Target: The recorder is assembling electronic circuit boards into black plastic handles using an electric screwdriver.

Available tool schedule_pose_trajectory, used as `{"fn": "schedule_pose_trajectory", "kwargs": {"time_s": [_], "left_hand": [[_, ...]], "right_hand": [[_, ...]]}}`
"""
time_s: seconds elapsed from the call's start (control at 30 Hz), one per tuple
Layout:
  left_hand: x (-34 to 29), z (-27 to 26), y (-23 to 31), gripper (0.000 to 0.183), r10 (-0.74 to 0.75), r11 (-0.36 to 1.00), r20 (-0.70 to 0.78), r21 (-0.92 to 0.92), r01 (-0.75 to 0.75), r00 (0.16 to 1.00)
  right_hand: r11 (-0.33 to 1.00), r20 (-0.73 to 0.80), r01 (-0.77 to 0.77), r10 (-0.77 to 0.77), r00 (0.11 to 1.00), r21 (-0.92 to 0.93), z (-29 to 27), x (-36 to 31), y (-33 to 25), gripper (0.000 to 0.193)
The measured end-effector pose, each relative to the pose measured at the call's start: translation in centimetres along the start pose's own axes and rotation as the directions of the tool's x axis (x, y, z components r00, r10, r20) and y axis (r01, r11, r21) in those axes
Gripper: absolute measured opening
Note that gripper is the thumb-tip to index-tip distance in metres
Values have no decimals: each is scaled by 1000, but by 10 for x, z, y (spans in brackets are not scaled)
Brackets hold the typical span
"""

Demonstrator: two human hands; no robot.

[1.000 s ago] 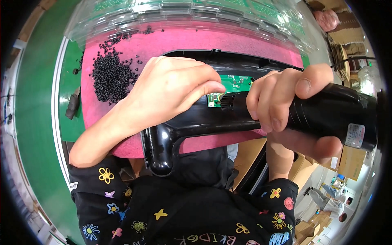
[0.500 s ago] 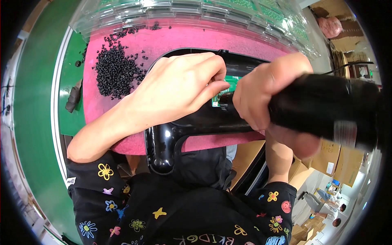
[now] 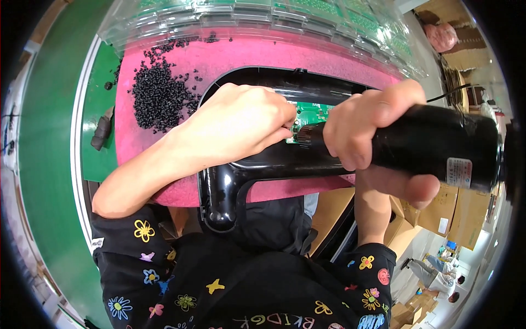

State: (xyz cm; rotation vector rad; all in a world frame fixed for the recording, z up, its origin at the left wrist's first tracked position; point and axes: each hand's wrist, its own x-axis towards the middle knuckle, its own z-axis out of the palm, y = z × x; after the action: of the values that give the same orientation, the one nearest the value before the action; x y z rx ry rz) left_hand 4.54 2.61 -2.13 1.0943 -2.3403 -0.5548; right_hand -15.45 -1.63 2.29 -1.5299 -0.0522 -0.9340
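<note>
A black power driver [image 3: 438, 142], apparently hefty, stiff and smooth, is slanting over the black housing [image 3: 274, 168], its nose pointing left onto the housing's green circuit board [image 3: 313, 112], its long axis rising rightward. The right hand [image 3: 372, 129] is wrapping the barrel, seemingly the soundest hold. Over the housing, the left hand's [image 3: 246, 123] fingers are curling beside the nose, any grasped piece hidden. Small black pieces [image 3: 160, 101] are lying left of the housing.

Dark roll [image 3: 101, 131]: on green tabletop [image 3: 97, 166], well left of the left fingers [image 3: 276, 137].
Pink mat [image 3: 181, 56]: spread left of and beyond them.
Pink bundle [image 3: 440, 37]: far beyond the right fingers [image 3: 359, 156], upper right.
Cardboard boxes [image 3: 433, 209]: right of and below the right fingers.
Two people [image 3: 440, 282]: background, farther right and lower.
</note>
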Motion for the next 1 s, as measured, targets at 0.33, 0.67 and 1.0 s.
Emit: {"fn": "schedule_pose_trajectory", "kwargs": {"time_s": [0.33, 0.67, 1.0], "left_hand": [[7, 4, -1, 19, 215, 947, -267, -178, -267, 940], [9, 5, 0, 19, 211, 952, -218, -175, -251, 953], [12, 4, 7, 50, 124, 964, -193, -210, -164, 973]], "right_hand": [[962, -192, 258, -237, 952, 90, 4, 0, -29, 58], [955, -267, 285, -254, 930, 84, 1, -10, -30, 58], [990, -302, 134, -141, 943, -43, -6, -23, -48, 67]]}}
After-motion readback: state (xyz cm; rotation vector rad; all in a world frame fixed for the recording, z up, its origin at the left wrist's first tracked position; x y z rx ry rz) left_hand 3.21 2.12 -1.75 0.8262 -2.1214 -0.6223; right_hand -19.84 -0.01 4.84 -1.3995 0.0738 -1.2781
